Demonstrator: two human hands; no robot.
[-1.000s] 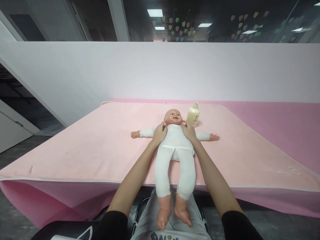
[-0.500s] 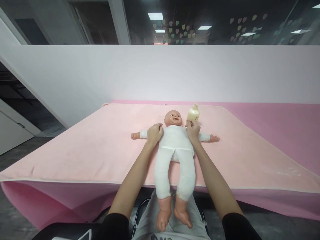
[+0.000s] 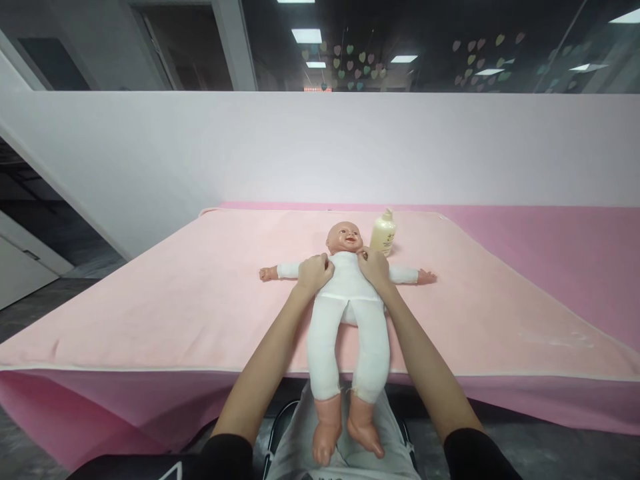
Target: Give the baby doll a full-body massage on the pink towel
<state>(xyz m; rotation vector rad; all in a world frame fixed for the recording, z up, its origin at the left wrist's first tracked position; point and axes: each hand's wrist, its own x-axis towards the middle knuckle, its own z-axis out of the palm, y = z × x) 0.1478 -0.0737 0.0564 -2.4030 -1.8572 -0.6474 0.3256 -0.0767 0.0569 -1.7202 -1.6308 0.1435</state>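
Note:
A baby doll with a smiling face and a white cloth body lies on its back, arms stretched out sideways, its feet hanging past the near table edge. My left hand is closed with curled fingers against the doll's upper chest, by the shoulder on the left side of the picture. Opposite it, my right hand is also closed, touching the chest close to the neck. Whether either hand pinches the cloth is hidden by the fingers. A pale yellow pump bottle stands upright just beyond my right hand.
A light pink blanket covers most of the table, over a darker pink cover. Behind the table rises a white wall with dark glass above it. A grey-clothed lap is below the near edge.
Both hands have moved inward over the doll's upper chest from its shoulders. My right hand has come away from in front of the bottle, whose lower part now shows. The view has shifted slightly.

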